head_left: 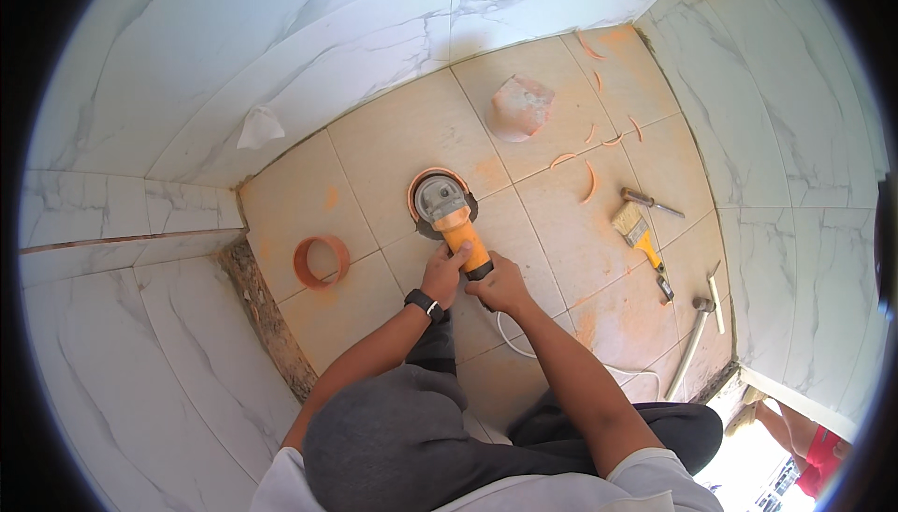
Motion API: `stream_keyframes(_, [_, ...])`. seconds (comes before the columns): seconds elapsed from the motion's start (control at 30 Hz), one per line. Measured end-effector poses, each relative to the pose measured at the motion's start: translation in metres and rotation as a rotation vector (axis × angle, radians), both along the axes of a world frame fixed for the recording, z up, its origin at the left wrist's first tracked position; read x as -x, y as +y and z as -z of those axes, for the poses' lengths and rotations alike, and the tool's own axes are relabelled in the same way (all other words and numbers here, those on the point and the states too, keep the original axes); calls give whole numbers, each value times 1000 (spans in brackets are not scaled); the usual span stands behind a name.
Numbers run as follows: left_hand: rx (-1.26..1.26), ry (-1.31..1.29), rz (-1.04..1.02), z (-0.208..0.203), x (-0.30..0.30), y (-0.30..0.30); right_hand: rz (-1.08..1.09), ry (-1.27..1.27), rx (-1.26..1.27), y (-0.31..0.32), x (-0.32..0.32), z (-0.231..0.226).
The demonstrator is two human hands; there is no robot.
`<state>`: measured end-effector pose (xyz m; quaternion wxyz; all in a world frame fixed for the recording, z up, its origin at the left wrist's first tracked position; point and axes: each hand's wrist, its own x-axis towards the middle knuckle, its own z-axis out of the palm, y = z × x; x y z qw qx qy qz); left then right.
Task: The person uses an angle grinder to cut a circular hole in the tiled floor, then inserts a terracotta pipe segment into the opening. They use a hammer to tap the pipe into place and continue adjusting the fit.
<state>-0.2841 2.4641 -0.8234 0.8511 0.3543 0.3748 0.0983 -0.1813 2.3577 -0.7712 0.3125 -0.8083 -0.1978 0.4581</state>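
An angle grinder (456, 224) with a grey head and yellow-orange body rests low over the tiled floor. Under its head shows the curved edge of an orange pipe ring (436, 172); the disc is mostly hidden. My left hand (441, 275), below a dark wristwatch, is closed around the grinder's body with the thumb on top. Behind it, my right hand (501, 284) grips the dark rear end. A white cord (517, 347) runs from near there toward the right. Left of the grinder stands another orange pipe ring (301, 264).
Thin curved orange offcuts (591, 181) lie about the floor, near a whitish, dust-reddened lump (522, 108). To the right are a paintbrush (633, 229), a chisel-like tool (652, 201) and a hammer (694, 339). Marble-look walls surround me. Another person's red clothing (821, 461) shows at the doorway.
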Motion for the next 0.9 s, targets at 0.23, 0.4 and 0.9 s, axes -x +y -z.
stream_keyframes(0.23, [-14, 1, -5, 2, 0, 0, -53, -77, -26, -1, 0, 1])
stream_keyframes(0.4, [-10, 7, 4, 4, 0, 0, -26, -63, -34, -2, 1, 6])
stream_keyframes(0.9, [-23, -2, 1, 8, -1, -2, -49, -91, -27, -3, 2, 10])
